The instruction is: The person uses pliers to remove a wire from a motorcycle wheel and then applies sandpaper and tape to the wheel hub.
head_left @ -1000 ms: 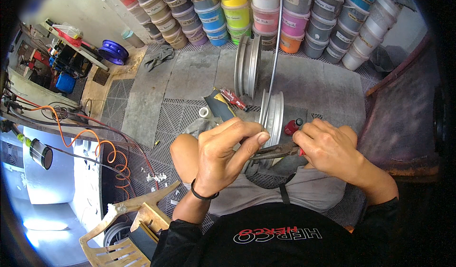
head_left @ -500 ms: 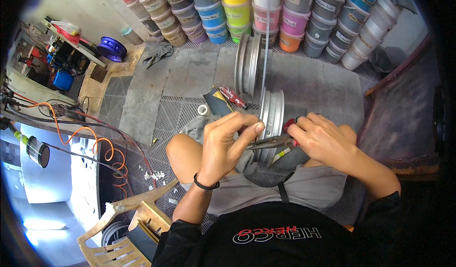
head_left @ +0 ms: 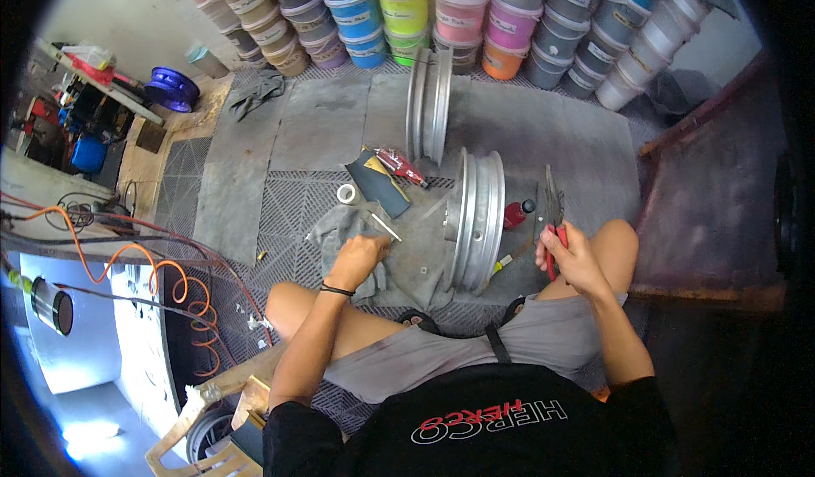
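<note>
Head view, right hand holding red-handled metal pliers, round silvery rim

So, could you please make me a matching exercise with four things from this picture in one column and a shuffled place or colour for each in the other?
Column one:
1. Pliers
2. Ring-shaped roll
3. Small bottle
4. Wheel rim at upper left

Column two:
A. Blue-purple
B. Red, with a black cap
C. In the right hand
D. White

Pairs: 1-C, 2-D, 3-B, 4-A.
</note>
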`<action>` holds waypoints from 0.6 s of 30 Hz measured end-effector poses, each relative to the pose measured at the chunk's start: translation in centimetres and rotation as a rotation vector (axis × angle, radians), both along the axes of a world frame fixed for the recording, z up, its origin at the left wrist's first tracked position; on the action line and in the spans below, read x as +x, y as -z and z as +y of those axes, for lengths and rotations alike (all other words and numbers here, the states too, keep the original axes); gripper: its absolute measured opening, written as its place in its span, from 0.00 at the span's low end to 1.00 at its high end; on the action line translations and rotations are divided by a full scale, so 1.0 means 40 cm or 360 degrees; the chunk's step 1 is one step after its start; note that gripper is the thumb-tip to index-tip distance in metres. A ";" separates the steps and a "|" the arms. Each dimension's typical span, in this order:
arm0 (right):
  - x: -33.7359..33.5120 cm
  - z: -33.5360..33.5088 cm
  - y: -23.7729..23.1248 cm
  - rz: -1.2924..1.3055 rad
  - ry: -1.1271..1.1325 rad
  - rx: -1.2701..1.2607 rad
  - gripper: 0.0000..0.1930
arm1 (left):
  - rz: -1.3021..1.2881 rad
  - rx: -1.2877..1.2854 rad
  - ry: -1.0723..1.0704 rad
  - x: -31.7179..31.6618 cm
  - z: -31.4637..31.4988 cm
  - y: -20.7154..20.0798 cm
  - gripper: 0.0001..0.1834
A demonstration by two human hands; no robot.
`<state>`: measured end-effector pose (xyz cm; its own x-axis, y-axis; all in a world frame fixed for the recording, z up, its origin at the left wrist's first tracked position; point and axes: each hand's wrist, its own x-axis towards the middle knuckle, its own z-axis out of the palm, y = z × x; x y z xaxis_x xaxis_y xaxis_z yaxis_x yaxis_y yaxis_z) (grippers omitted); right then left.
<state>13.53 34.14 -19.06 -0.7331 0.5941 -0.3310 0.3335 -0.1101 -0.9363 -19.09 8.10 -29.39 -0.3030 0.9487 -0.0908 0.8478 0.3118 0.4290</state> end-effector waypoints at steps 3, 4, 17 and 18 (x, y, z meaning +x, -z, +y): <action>-0.024 -0.026 0.061 0.0097 0.0300 -0.0012 0.13 | -0.0004 -0.0186 0.0212 0.016 0.008 0.027 0.08; -0.031 -0.037 0.075 0.0182 0.0372 -0.0060 0.13 | -0.0009 -0.0189 0.0280 0.018 0.013 0.032 0.07; -0.137 -0.105 0.210 0.0244 0.0353 0.0002 0.23 | -0.0219 -0.0211 0.0616 0.011 0.037 0.126 0.06; -0.143 -0.108 0.222 0.0263 0.0377 -0.0001 0.24 | -0.0273 -0.0205 0.0632 0.013 0.041 0.120 0.06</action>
<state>7.83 29.82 -27.94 -0.6179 0.7551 -0.2191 0.1412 -0.1675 -0.9757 -18.55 9.73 -34.20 0.1120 0.9660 -0.2329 0.8327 0.0367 0.5526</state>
